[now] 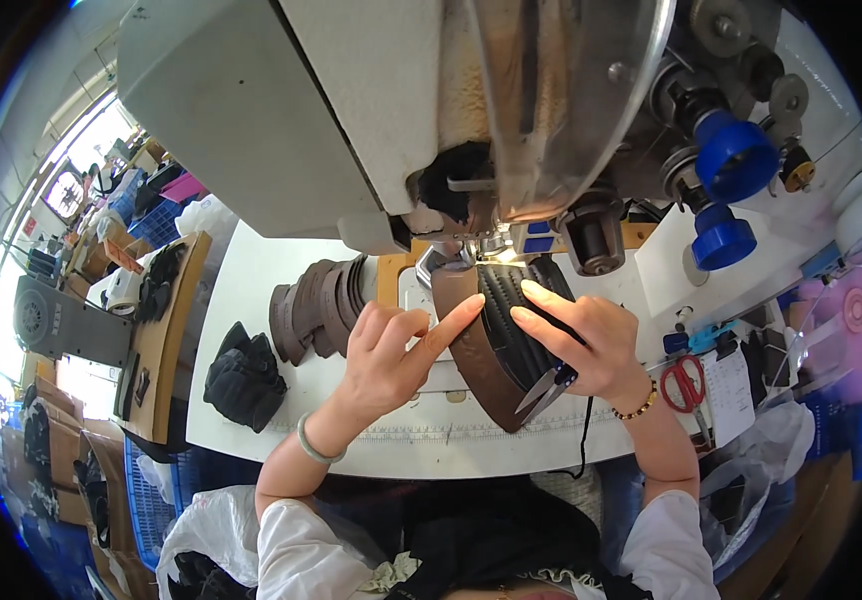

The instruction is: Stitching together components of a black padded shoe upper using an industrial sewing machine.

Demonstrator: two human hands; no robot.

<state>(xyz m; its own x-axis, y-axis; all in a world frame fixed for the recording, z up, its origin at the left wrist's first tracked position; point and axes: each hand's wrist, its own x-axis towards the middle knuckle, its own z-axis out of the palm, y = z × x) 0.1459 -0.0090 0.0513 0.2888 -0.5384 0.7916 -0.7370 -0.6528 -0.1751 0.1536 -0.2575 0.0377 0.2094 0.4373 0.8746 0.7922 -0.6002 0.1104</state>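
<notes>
A brown leather-like piece (483, 372) and a black piece with stitched ridges (507, 335) lie together under the needle area of a sewing machine (241, 120). With its index finger stretched out, my left hand (383, 362) presses on the brown piece near the presser foot; its other fingers are curled loosely and hold nothing visible. My right hand (596, 345) rests two fingertips on the black piece. Tucked in its palm are thread snips (543, 396), blades pointing down toward the brown piece. The needle tip itself is hard to make out.
Overlapping brown pieces (321, 305) and a black fabric bundle (246, 378) lie left on the white table (401, 445). Red-handled scissors (686, 385) and a paper sheet (729, 395) are at right. Blue knobs (736, 155) hang above. A wooden side table (173, 340) stands left.
</notes>
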